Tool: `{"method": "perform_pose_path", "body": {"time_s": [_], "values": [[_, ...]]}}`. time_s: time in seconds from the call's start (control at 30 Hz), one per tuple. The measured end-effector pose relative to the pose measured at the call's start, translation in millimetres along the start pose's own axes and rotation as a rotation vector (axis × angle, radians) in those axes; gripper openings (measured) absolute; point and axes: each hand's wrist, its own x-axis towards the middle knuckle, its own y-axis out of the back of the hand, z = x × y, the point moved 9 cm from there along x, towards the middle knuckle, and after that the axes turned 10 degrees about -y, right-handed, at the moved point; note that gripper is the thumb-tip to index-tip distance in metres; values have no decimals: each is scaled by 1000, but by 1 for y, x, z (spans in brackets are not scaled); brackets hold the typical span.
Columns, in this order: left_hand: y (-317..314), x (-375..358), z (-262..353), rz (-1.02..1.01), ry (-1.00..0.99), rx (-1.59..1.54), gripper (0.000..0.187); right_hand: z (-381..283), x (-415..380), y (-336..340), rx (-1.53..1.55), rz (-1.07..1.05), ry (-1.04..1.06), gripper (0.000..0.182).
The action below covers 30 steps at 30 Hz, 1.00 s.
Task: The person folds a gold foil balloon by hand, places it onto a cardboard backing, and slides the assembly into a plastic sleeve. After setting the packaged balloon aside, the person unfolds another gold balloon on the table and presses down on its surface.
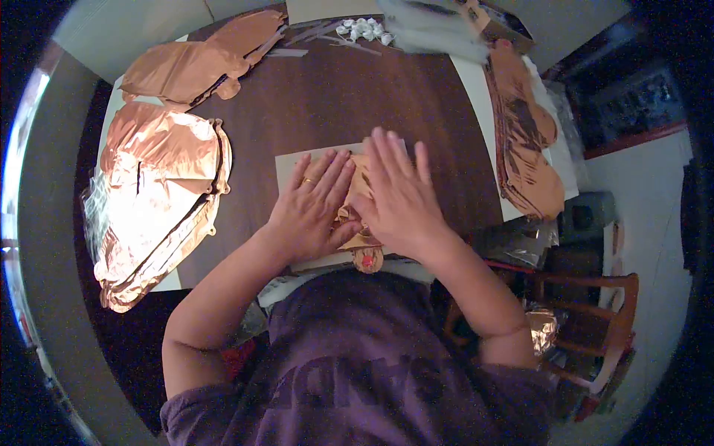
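A copper-coloured foil piece (pixel 359 178) lies on a pale sheet (pixel 286 169) near the table's front edge, largely hidden under my hands. My left hand (pixel 312 201) rests flat on its left side, fingers stretched out, with a ring on one finger. Over the right side is my right hand (pixel 401 193), palm down, its fingers extended and slightly blurred. Both thumbs point inward and nearly meet over the foil. A rounded foil tab with a red spot (pixel 367 260) sticks out below the sheet, toward my body.
Shiny copper foil shapes (pixel 160 178) cover the table's left side, with more foil (pixel 186 67) behind. Foil pieces (pixel 520 134) lie at the right edge. White small items (pixel 364 30), clear strips (pixel 288 53) and a plastic bag (pixel 435 30) are at the back. A wooden chair (pixel 621 320) stands right.
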Motion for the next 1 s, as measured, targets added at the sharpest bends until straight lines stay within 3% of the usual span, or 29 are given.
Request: {"method": "perform_pose_path", "body": {"time_s": [0.13, 0.37, 0.73, 0.87, 0.93, 1.0], "values": [[-2, 1, -1, -14, -1, 10, 84, -4, 1, -23, 97, -38, -6, 77], [2, -3, -5, 7, 22, -109, 83, 2, 0, -34, 6, -79, 0, 77], [37, -73, -47, -132, 215, 91, 79, 0, 0, -32, -23, -109, -15, 79], [52, -51, -27, 46, 239, -3, 81, -2, 0, -34, -24, -104, -17, 79], [35, -25, 1, -35, 191, -178, 79, 0, 0, -35, 0, -94, -14, 80], [19, -5, 14, 104, 188, -161, 79, 1, 0, -36, -38, -63, -3, 79]]}}
